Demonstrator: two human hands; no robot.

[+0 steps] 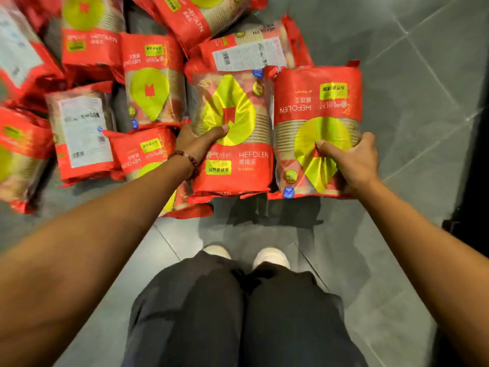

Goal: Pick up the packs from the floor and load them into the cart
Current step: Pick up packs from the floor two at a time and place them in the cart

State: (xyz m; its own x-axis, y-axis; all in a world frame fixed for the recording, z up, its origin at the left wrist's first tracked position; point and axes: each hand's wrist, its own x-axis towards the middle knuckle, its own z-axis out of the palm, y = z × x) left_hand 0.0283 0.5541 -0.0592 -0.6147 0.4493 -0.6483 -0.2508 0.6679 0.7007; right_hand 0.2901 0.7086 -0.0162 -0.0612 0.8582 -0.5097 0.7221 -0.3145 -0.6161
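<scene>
Two red packs with yellow drop-shaped labels are lifted side by side above the floor. My left hand (197,143), with a bead bracelet on the wrist, grips the left pack (238,165) by its left edge, thumb on its face. My right hand (354,160) grips the right pack (317,102) by its right edge, thumb pressed on the yellow label. Several more of the same packs (150,83) lie in a loose heap on the floor at the left and behind. No cart is in view.
The grey tiled floor (423,75) stretches to the right. My legs in dark trousers and light shoes (270,256) stand below the held packs. A dark object's edge (473,207) runs along the right border.
</scene>
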